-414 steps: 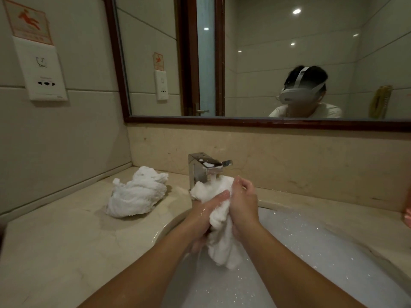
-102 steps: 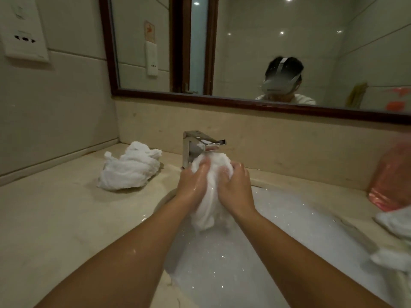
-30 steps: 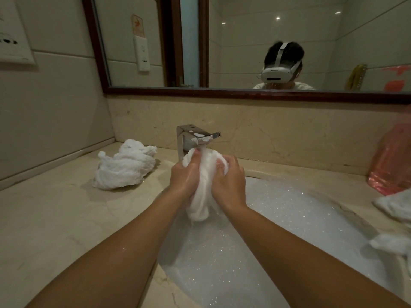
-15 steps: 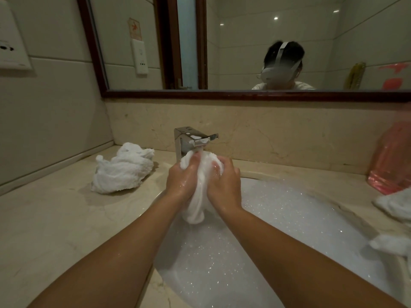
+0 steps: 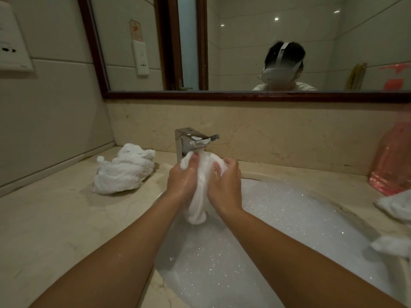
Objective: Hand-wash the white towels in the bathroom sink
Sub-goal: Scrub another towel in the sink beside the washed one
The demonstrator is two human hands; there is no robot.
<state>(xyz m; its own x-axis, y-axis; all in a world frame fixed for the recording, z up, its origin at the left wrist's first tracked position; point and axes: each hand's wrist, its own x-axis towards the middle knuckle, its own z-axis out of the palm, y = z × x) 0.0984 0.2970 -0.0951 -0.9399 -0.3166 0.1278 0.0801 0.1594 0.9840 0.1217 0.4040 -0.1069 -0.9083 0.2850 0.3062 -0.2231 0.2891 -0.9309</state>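
Both hands, left hand (image 5: 182, 181) and right hand (image 5: 225, 185), we see fingers curled tight round the bunched wet white towel (image 5: 201, 192) sandwiched between them above the foamy white sink (image 5: 289, 210).

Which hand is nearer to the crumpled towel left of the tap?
Left. The left hand is right of the crumpled towel; the right hand is farther right, beyond the held towel.

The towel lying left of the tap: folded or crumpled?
Crumpled: the white towel sits in a lumpy, twisted heap on the marble counter, with no flat folded layers.
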